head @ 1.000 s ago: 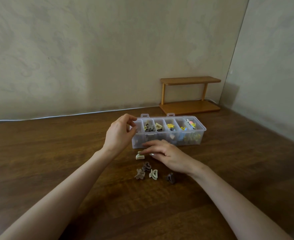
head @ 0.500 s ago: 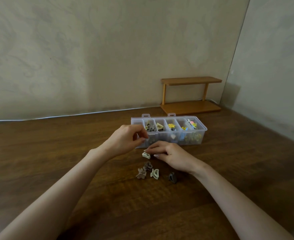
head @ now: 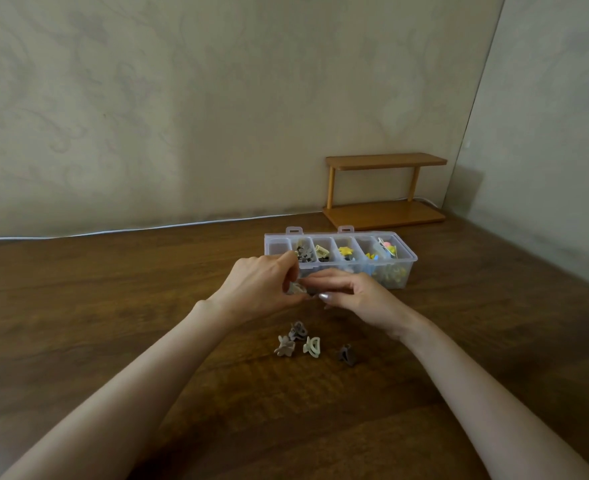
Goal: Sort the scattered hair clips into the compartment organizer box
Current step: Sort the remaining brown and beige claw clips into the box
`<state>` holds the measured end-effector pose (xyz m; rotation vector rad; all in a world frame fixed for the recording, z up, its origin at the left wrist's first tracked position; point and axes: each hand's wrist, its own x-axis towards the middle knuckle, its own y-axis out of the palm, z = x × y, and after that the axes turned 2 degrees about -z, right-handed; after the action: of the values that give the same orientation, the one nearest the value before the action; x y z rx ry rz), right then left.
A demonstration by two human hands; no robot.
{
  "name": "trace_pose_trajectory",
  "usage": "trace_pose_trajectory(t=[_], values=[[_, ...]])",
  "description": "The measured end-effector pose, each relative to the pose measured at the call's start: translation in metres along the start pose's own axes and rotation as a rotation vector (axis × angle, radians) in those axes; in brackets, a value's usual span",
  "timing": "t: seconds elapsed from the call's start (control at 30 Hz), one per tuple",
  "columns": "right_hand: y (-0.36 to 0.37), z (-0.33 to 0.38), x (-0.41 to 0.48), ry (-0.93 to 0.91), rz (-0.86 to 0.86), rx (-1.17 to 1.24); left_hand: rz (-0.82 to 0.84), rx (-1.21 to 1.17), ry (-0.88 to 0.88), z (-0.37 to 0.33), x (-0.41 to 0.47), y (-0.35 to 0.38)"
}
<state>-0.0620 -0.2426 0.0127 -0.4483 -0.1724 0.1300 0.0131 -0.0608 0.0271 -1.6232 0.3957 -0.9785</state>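
A clear compartment organizer box [head: 411,260] stands open on the wooden table, with grey, cream, yellow and blue clips in its cells. Just in front of it, my left hand [head: 258,287] and my right hand [head: 358,296] meet over a small cream hair clip [head: 297,289]. The left fingers pinch the clip; the right fingertips touch its other side. Several loose clips lie nearer me: a grey one [head: 297,330], a beige flower one [head: 284,346], a cream one [head: 312,346] and a dark grey one [head: 347,355].
A small wooden two-tier shelf [head: 384,188] stands against the wall behind the box. A white cable [head: 119,231] runs along the table's far edge. Walls close off the back and right side.
My left hand came down from the box's left end to the cream clip. The clip has left the table and is now between both hands' fingertips.
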Motion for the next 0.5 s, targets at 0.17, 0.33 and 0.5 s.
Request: trace_pose_trajectory(t=[0.17,0.33,0.5], values=[[0.0,0.002,-0.003,-0.009,-0.02,0.022,-0.048,-0.04,-0.004,0.0,0.001,-0.004],[0.0,-0.002,-0.001,0.024,-0.032,-0.118,-0.272,-0.161,-0.116,0.01,0.001,-0.007],[0.004,-0.004,-0.002,0.058,0.098,-0.311,-0.358,-0.224,-0.311,0.026,0.003,0.005]])
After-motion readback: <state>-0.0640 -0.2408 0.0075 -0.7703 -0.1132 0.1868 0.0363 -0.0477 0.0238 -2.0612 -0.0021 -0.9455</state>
